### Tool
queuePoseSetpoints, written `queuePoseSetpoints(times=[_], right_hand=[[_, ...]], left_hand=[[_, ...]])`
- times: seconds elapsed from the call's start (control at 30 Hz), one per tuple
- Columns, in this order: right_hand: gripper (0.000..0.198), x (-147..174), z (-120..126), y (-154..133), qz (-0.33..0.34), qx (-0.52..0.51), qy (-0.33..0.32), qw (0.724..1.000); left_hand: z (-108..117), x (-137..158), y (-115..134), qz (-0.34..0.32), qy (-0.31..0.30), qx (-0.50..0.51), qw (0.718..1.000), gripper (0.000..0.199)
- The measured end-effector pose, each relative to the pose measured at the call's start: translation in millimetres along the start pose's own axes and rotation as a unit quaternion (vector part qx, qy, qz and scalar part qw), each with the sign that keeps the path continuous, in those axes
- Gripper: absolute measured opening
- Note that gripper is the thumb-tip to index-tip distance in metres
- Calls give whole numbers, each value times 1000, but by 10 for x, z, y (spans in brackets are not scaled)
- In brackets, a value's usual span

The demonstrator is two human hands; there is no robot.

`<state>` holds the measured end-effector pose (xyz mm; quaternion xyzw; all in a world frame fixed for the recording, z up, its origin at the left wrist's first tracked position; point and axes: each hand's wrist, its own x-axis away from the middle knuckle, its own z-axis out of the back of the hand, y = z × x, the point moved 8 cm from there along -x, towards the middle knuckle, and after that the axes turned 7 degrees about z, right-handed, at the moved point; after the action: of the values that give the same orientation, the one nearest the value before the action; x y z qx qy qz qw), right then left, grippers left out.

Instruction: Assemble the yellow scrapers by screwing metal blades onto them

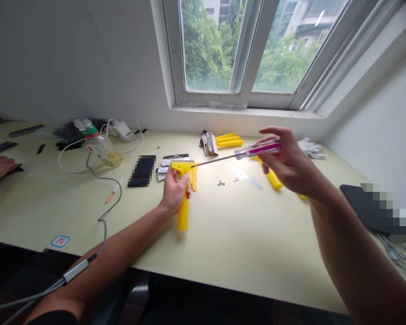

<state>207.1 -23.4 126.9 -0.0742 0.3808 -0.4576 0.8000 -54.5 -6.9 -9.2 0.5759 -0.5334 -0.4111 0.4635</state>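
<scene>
My left hand (173, 192) is wrapped round a yellow scraper (183, 215), its handle pointing down and its wide head at the top. In my right hand (286, 160) is a screwdriver (257, 148) with a clear and purple handle. Its long shaft runs left, and the tip is at the scraper's head; whether it sits in a screw is too small to tell. Behind the scraper lies another yellow piece (194, 179). Small screws (221, 183) and a second little pile of metal parts (236, 179) rest on the table beside a thin metal blade (252, 180).
Several yellow-handled scrapers (229, 140) lie near the window wall. More yellow handles (274, 179) are under my right hand. A plastic bottle (103, 149), a phone-like black item (142, 170), a cable (117, 203) and white gloves (311, 148) surround the workspace. Another person's hand (0, 168) is at far left.
</scene>
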Motion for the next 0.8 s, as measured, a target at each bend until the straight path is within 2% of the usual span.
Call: queuePoseSetpoints(times=[0.1, 0.2, 0.3, 0.43, 0.57, 0.7, 0.8], right_hand=[[44, 1, 89, -27, 2, 43, 63, 997], [48, -8, 45, -138, 43, 44, 34, 998], [35, 5, 109, -158, 25, 80, 55, 995], [51, -1, 26, -159, 39, 25, 4, 999], [42, 1, 103, -84, 30, 29, 68, 997], [48, -5, 49, -103, 53, -4, 39, 998], [38, 6, 128, -75, 29, 34, 77, 996]], left_hand=[[-21, 19, -5, 2, -4, 1, 1000, 29], [-31, 25, -21, 9, -5, 4, 1000, 29], [-39, 26, -26, 12, -8, 6, 1000, 29], [-35, 28, -18, 12, -5, 8, 1000, 28], [-45, 29, -9, 6, -14, 13, 1000, 29], [-44, 29, -2, 0, -14, 10, 1000, 28], [-51, 33, 8, -4, -16, 6, 1000, 29]])
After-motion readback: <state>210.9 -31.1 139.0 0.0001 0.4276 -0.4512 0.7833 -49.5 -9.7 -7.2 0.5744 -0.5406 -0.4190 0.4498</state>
